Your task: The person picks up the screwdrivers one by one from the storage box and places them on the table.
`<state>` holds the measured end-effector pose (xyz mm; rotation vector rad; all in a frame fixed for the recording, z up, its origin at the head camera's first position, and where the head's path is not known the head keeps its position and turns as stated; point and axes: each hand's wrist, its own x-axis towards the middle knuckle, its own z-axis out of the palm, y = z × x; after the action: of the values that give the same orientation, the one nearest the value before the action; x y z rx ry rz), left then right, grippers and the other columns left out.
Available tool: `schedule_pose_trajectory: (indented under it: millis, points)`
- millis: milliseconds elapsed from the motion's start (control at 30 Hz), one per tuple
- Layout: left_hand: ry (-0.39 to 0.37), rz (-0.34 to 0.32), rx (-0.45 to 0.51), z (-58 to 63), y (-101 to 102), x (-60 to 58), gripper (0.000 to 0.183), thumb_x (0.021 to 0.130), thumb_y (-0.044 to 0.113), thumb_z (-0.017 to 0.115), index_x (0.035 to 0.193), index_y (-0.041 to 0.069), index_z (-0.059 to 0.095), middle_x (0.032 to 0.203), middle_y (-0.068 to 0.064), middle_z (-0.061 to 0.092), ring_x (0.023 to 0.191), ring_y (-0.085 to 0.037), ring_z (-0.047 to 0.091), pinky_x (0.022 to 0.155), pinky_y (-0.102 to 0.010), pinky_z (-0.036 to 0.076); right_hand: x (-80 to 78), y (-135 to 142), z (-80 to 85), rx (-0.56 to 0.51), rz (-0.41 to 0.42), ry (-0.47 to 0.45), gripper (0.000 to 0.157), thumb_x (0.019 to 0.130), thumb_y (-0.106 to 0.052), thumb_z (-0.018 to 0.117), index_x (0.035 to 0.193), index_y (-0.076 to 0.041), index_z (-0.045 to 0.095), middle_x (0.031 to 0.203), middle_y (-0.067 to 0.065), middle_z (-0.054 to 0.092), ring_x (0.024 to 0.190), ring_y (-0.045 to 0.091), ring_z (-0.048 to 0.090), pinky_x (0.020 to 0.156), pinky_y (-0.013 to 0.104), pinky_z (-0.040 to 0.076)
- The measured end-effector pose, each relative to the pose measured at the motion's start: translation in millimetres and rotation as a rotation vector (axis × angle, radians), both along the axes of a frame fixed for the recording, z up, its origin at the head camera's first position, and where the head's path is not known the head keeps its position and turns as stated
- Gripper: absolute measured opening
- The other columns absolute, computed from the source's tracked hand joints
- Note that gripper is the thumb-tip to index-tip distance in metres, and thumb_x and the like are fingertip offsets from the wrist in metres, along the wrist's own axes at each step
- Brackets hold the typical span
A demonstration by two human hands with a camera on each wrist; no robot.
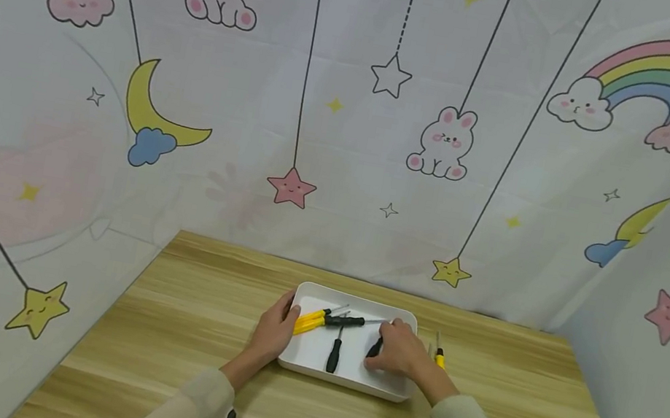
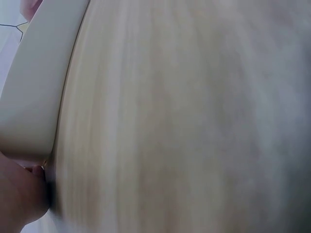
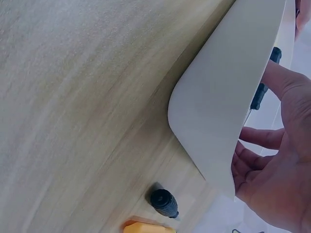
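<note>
A white tray [image 1: 307, 373] holds several screwdrivers. My left hand [image 1: 275, 328] grips its left side, the thumb over the rim; in the left wrist view part of that hand [image 2: 22, 194] shows by the tray's wall [image 2: 41, 82]. Inside the tray's right end, my right hand [image 1: 401, 349] hovers around a black screwdriver [image 1: 375, 347]. Its thumb and forefinger stand apart in the right wrist view, thumb crossing before a black handle [image 3: 259, 96]. Yellow-handled screwdrivers [image 1: 309, 321] lie at the left with a black one [image 1: 345, 322] across them. Another black screwdriver [image 1: 334, 355] lies mid-tray.
Right of the tray, a yellow-and-black screwdriver [image 1: 440, 360] lies on the wooden table [image 1: 195, 289]. The right wrist view shows a black handle [image 3: 164, 203] and a yellow handle [image 3: 148, 227] there. A patterned cloth [image 1: 355, 131] hangs behind the table.
</note>
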<state>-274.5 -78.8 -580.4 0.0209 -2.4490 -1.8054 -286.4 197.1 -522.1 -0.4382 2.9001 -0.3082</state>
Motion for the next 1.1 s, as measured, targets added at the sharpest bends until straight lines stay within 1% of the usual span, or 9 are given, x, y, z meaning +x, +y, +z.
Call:
schedule_pose_trajectory:
  millis: [200, 433, 600, 867, 1000, 1100]
  points:
    - [0.004, -0.001, 0.001, 0.8, 0.1, 0.6, 0.053, 0.114, 0.02, 0.047, 0.162, -0.001, 0.038, 0.163, -0.022, 0.044, 0.149, -0.037, 0.045, 0.12, -0.054, 0.039, -1.0, 1.0, -4.7, -0.022, -0.001, 0.011, 0.062, 0.078, -0.042, 0.091, 0.12, -0.002, 0.067, 0.112, 0.011, 0.058, 0.095, 0.023, 0.053, 0.084, 0.044, 0.055]
    - [0.01, -0.002, 0.0, 1.5, 1.3, -0.2, 0.053, 0.114, 0.02, 0.047, 0.162, -0.002, 0.038, 0.163, -0.022, 0.043, 0.15, -0.037, 0.044, 0.121, -0.053, 0.039, 0.4, 5.1, -7.2, -0.064, 0.032, 0.03, 0.061, 0.076, -0.038, 0.092, 0.117, -0.001, 0.066, 0.109, 0.01, 0.056, 0.093, 0.022, 0.051, 0.084, 0.043, 0.054]
    - [0.02, -0.007, 0.0, 2.3, 1.3, 1.1, 0.053, 0.114, 0.018, 0.047, 0.161, -0.003, 0.038, 0.163, -0.023, 0.043, 0.15, -0.038, 0.043, 0.121, -0.053, 0.038, 2.4, 10.4, -4.4, -0.054, 0.068, 0.032, 0.059, 0.077, -0.037, 0.091, 0.116, -0.002, 0.065, 0.108, 0.007, 0.055, 0.094, 0.02, 0.049, 0.085, 0.041, 0.052]
    - [0.017, 0.003, -0.008, 2.1, 1.0, -0.3, 0.052, 0.114, 0.018, 0.047, 0.161, -0.003, 0.039, 0.162, -0.023, 0.044, 0.149, -0.038, 0.045, 0.12, -0.054, 0.039, 7.4, 14.8, 1.8, -0.065, 0.113, 0.035, 0.062, 0.076, -0.036, 0.092, 0.118, 0.0, 0.065, 0.113, 0.009, 0.056, 0.097, 0.021, 0.05, 0.089, 0.042, 0.054]
    - [0.014, 0.001, -0.006, 3.1, 1.2, 0.7, 0.052, 0.114, 0.018, 0.047, 0.16, -0.004, 0.039, 0.162, -0.024, 0.044, 0.149, -0.038, 0.044, 0.12, -0.054, 0.039, 8.6, 18.6, 4.4, -0.065, 0.134, 0.058, 0.062, 0.076, -0.037, 0.092, 0.118, 0.0, 0.065, 0.111, 0.007, 0.056, 0.095, 0.019, 0.05, 0.089, 0.042, 0.054]
    - [0.015, -0.001, -0.003, 4.1, 1.5, 1.3, 0.052, 0.114, 0.017, 0.047, 0.16, -0.005, 0.038, 0.162, -0.024, 0.043, 0.149, -0.039, 0.044, 0.12, -0.054, 0.039, 8.6, 21.9, 8.4, -0.078, 0.151, 0.075, 0.061, 0.075, -0.034, 0.093, 0.117, 0.0, 0.065, 0.109, 0.005, 0.055, 0.094, 0.019, 0.051, 0.088, 0.043, 0.054]
